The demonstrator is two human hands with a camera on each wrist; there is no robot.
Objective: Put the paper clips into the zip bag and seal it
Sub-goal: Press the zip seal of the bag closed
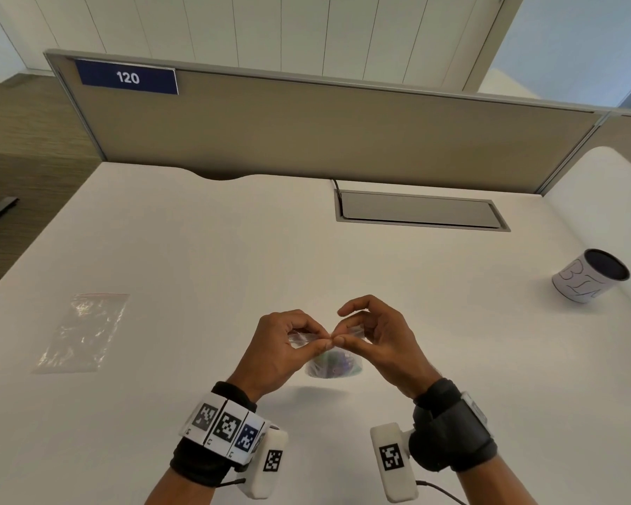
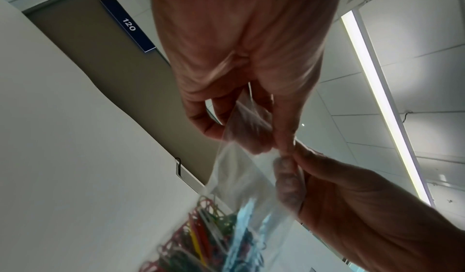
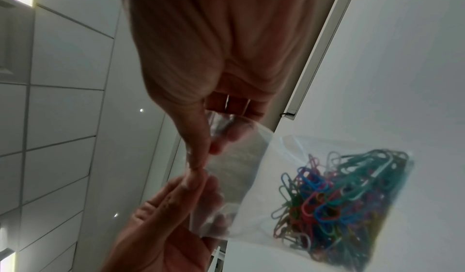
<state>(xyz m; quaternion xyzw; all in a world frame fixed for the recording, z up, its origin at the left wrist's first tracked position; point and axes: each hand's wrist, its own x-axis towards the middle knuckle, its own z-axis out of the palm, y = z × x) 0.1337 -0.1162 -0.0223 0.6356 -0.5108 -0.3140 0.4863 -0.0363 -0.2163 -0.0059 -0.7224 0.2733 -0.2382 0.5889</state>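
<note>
A small clear zip bag (image 1: 334, 364) hangs just above the white table (image 1: 197, 267), with a heap of coloured paper clips (image 3: 339, 192) in its bottom. Both hands pinch the bag's top strip side by side, thumbs on the near side and forefingers behind. My left hand (image 1: 323, 340) holds the left half and my right hand (image 1: 343, 337) the right half, their fingertips touching at the middle. The left wrist view shows the left hand (image 2: 274, 145) above the bag (image 2: 239, 176) and clips (image 2: 208, 236). Whether the strip is pressed together I cannot tell.
A second, empty zip bag (image 1: 84, 333) with a red strip lies flat at the left. A white cup (image 1: 591, 277) lies on its side at the far right. A grey cable hatch (image 1: 419, 211) sits near the back, before a beige divider (image 1: 306, 133).
</note>
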